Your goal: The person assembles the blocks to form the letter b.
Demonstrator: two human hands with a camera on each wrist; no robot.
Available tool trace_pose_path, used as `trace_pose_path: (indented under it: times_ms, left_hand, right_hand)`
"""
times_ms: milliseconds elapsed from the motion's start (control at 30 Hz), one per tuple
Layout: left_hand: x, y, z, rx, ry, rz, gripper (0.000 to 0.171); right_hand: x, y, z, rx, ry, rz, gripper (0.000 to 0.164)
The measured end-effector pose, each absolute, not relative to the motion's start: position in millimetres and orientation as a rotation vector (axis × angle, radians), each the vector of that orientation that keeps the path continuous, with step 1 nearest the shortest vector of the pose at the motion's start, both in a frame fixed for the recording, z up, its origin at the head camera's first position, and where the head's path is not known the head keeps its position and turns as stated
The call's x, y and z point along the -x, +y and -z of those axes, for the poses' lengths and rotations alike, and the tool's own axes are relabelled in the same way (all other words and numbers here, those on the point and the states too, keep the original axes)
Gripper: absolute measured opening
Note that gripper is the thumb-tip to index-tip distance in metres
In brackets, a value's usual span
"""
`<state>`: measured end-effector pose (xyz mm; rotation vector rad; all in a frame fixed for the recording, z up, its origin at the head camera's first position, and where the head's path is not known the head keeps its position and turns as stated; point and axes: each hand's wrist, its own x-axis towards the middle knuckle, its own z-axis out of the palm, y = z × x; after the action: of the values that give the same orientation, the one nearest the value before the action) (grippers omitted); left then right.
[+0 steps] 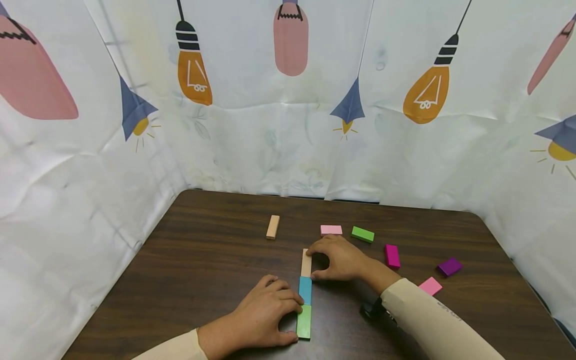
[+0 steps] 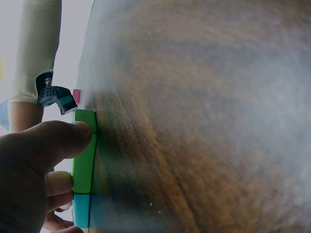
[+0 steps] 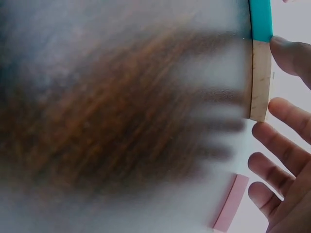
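Three blocks lie end to end in a line: a plain wood block (image 1: 306,263) farthest, a blue block (image 1: 305,290) in the middle, and a green block (image 1: 303,322) nearest. My left hand (image 1: 270,312) reaches in from the left. Its thumb touches the green block by the near end, while its fingertips rest near the green-blue joint. From the right, my right hand (image 1: 344,257) spans the wood block. The thumb tip is at the wood-blue joint and the index fingertip at the far end, with the other fingers spread in the right wrist view.
Beyond the line lie another wood block (image 1: 272,227), a light pink block (image 1: 331,230) and a bright green block (image 1: 362,234). To the right are magenta (image 1: 392,256), purple (image 1: 450,267) and pink (image 1: 430,286) blocks. A printed curtain (image 1: 270,150) surrounds the dark table (image 1: 216,240).
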<state>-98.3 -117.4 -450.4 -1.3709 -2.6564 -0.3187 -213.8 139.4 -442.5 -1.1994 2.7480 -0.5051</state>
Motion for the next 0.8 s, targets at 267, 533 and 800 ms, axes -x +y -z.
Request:
trace_pose_path:
  times_ms: [267, 533, 800]
  left_hand:
    - [97.7, -117.1, 450.3, 1.364, -2.64, 0.305, 0.036]
    - [97.3, -117.8, 451.8, 1.372, -2.63, 0.3, 0.036]
    - [98.0, -118.3, 451.5, 1.388, -2.634, 0.286, 0.037]
  right_hand:
    - [220.6, 137.7, 434.0, 1.188, 2.769, 0.536, 0.056]
    - [230.0, 128.9, 423.2, 1.125, 2.784, 0.528, 0.059]
    - [248.5, 116.8, 419.9, 1.052, 2.808, 0.528, 0.063]
